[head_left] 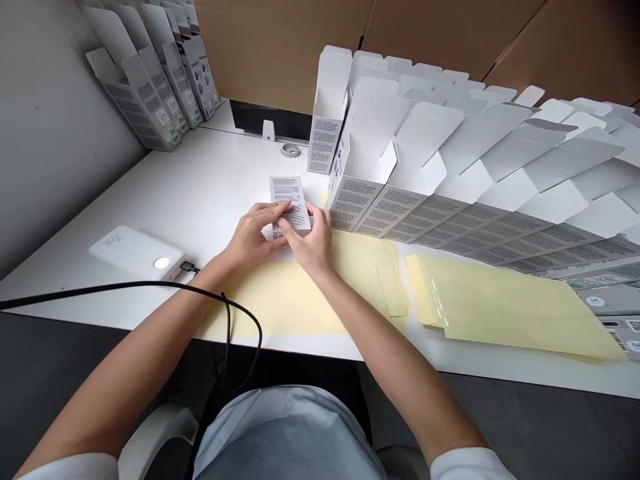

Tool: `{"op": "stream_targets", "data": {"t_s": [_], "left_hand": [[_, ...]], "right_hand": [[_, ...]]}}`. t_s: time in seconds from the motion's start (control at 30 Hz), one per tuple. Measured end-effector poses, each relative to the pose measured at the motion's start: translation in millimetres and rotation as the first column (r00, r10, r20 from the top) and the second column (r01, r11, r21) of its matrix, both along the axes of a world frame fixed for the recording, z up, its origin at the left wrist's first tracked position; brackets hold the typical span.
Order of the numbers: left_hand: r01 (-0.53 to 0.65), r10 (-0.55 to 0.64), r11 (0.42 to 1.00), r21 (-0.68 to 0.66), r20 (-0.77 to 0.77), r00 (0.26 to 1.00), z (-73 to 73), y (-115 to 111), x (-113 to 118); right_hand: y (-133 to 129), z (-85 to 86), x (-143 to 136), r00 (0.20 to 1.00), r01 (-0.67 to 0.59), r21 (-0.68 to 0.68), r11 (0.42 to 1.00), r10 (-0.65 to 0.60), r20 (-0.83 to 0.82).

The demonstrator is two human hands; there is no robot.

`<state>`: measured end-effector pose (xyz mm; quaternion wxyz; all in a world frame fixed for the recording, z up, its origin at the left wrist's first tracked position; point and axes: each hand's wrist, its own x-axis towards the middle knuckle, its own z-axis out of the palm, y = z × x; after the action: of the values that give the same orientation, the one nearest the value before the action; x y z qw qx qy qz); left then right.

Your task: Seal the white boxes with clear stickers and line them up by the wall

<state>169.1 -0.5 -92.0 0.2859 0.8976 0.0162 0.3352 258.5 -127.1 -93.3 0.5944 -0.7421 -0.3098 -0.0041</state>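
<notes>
A small printed cardboard box lies on the white table between my two hands. My left hand grips its left side, with fingers laid over the top face. On the near right side, my right hand holds the same box, its thumb across the printed face and its fingers along the right edge. Part of the box's near end is hidden under the hands. Yellow sheets lie flat on the table below my wrists.
Rows of open-topped boxes stand to the right, more boxes at the back left. A white power bank with a black cable lies left. A yellow sheet stack lies right. A tape roll sits behind.
</notes>
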Motion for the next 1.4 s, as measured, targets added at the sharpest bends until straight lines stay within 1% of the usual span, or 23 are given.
{"op": "stream_targets", "data": {"t_s": [0.1,0.27,0.37,0.43,0.53,0.63,0.73,0.87,1.03,1.17,1.27,1.4], "left_hand": [[0.004,-0.004,1.000,-0.021,-0.013,1.000,1.4,0.1,-1.0],[-0.019,0.017,0.999,-0.046,-0.040,0.999,6.5,-4.0,-2.6],[-0.045,0.043,0.997,-0.058,-0.034,0.999,9.9,-11.6,-2.3],[-0.084,0.083,0.994,-0.067,-0.030,0.996,10.6,-17.4,-0.9],[-0.131,0.131,0.991,0.003,-0.032,0.991,8.4,-23.1,1.8],[-0.122,0.127,0.986,0.113,-0.035,0.991,4.6,-23.7,2.6],[-0.116,0.122,0.982,0.151,-0.030,0.992,1.5,-21.1,1.5],[-0.106,0.111,0.988,0.113,-0.032,0.993,-0.8,-16.6,0.1],[-0.093,0.096,0.994,0.052,-0.045,0.994,0.8,-13.4,-2.9],[-0.057,0.061,0.997,0.045,-0.104,0.993,5.7,-12.9,-5.8],[-0.050,0.064,0.993,0.111,-0.129,0.990,6.8,-11.6,-5.7],[0.001,0.028,0.964,0.265,-0.104,0.994,4.8,-7.1,-4.5]], "right_hand": [[-1.2,-6.4,8.1,0.998,-0.036,-0.011,0.999,0.036,0.060],[-7.4,-12.3,21.2,0.978,-0.124,-0.082,0.989,0.135,0.156],[-9.5,-13.0,21.6,0.974,-0.131,-0.062,0.989,0.140,0.177],[-9.4,-13.5,20.0,0.976,-0.118,-0.047,0.992,0.124,0.179],[-8.1,-14.9,18.6,0.977,-0.098,-0.052,0.994,0.106,0.184],[-7.4,-16.1,19.4,0.971,-0.102,-0.061,0.993,0.112,0.210],[-9.0,-15.5,19.9,0.969,-0.125,-0.077,0.989,0.139,0.206],[-12.7,-14.0,18.2,0.966,-0.160,-0.111,0.981,0.179,0.189],[-13.7,-18.5,19.6,0.919,-0.179,-0.160,0.971,0.223,0.324],[-15.0,-21.2,23.1,0.903,-0.200,-0.199,0.959,0.260,0.343],[-17.1,-20.1,25.5,0.906,-0.234,-0.197,0.952,0.287,0.311],[-18.2,-19.6,28.6,0.902,-0.258,-0.171,0.951,0.300,0.310]]}}
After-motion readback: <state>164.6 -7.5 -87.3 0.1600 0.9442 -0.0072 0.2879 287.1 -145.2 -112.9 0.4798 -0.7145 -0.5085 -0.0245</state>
